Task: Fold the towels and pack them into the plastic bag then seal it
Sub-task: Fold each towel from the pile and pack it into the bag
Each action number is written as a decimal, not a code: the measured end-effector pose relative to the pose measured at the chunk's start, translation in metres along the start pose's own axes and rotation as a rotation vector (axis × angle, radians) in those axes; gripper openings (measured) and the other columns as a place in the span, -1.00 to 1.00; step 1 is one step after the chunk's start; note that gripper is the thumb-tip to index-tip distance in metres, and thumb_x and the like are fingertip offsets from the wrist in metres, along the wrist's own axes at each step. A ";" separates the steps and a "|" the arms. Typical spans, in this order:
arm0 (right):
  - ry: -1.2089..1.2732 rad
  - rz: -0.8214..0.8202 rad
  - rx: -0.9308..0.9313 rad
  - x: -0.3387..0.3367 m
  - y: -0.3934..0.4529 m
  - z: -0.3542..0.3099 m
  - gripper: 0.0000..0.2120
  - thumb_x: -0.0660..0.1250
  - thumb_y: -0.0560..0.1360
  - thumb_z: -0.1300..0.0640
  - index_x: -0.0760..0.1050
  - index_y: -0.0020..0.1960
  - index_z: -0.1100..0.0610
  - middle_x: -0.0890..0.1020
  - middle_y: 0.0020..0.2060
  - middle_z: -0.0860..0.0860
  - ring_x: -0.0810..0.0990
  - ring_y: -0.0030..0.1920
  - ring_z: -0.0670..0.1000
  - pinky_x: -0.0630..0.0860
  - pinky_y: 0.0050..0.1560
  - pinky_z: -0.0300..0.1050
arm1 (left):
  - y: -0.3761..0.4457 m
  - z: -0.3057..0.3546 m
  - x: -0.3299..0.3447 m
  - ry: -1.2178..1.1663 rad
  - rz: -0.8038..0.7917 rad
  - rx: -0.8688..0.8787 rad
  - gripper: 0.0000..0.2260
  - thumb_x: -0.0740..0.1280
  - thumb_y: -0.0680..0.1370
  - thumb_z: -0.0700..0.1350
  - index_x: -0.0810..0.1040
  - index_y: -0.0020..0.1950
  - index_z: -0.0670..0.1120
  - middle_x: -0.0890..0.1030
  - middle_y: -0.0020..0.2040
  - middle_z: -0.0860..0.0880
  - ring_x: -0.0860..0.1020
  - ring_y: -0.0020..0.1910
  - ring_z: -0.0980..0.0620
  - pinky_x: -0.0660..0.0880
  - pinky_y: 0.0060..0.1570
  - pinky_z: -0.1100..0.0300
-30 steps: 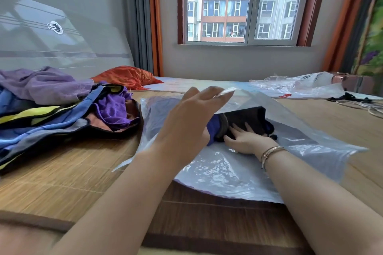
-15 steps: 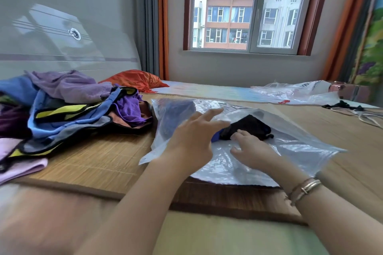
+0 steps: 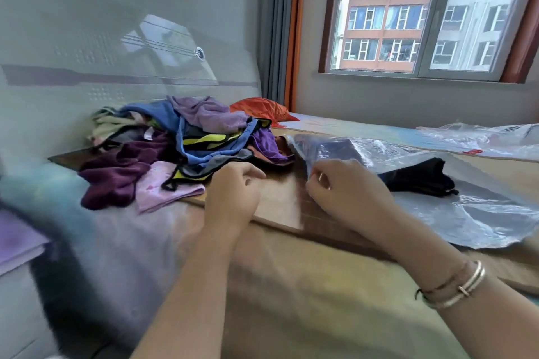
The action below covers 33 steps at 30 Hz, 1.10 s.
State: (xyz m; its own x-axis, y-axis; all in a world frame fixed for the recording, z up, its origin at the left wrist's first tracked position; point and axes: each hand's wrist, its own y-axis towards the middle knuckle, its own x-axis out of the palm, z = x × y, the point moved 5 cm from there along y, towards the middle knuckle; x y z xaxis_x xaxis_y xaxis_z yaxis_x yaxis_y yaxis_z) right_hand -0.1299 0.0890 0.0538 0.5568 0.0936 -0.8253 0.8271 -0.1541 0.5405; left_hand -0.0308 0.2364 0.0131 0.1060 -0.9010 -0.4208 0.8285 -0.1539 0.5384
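Risk: the plastic bag (image 3: pixel 437 213) is thin and slack, lying flat on the bed's bamboo mat (image 3: pixel 280 201); a one-handed tug at its edge could slide the whole bag or let the dark folded towel (image 3: pixel 420 176) inside slip back toward the opening. The right hand (image 3: pixel 347 192) has fingers curled at the bag's near-left edge, apparently pinching the film (contact blurred, so a judgement). The left hand (image 3: pixel 233 192) is loosely curled, holding nothing, just beside the towel pile (image 3: pixel 180 151). Grabbing from that tangle could drag several pieces at once.

Pile: crumpled, unfolded towels in purple, blue, lilac and yellow-black trim, left of the bag. Bag translucent, wrinkled, unsealed, one towel in it.
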 end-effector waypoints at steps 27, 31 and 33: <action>0.344 -0.004 -0.168 0.199 0.149 -0.082 -0.65 0.08 0.47 0.20 0.64 0.00 0.17 0.58 0.09 -0.01 0.46 0.24 0.02 0.12 0.43 -0.02 | 0.036 -0.147 -0.060 0.218 -0.021 -0.509 -0.57 0.20 0.49 -0.28 0.45 0.34 -0.02 0.52 0.28 -0.06 0.48 0.22 -0.13 0.44 0.15 0.10; 0.626 0.151 -0.148 0.132 0.116 -0.070 -0.82 0.25 0.48 0.30 0.62 -0.11 0.13 0.58 -0.08 -0.04 0.53 -0.05 -0.02 0.41 0.05 -0.18 | 0.033 -0.130 -0.046 0.145 0.006 -0.455 -0.32 0.38 0.50 -0.06 0.13 0.52 -0.10 0.38 0.39 -0.13 0.38 0.34 -0.15 0.37 0.21 0.05; 0.697 0.179 -0.174 0.103 0.099 -0.064 -0.88 0.32 0.46 0.26 0.58 -0.15 0.06 0.56 -0.17 -0.11 0.53 -0.16 -0.11 0.40 -0.07 -0.23 | 0.034 -0.114 -0.039 -0.073 0.026 -0.410 -0.23 0.45 0.45 -0.03 0.10 0.53 -0.11 0.39 0.38 -0.11 0.37 0.35 -0.11 0.35 0.25 0.08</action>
State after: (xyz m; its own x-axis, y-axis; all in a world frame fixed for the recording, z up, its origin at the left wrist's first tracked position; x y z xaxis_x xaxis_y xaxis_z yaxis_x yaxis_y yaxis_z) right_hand 0.0142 0.1459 0.0333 0.5556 0.6938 -0.4582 0.6869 -0.0726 0.7231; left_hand 0.0559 0.3126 -0.0353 0.1030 -0.9311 -0.3500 0.9780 0.0305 0.2065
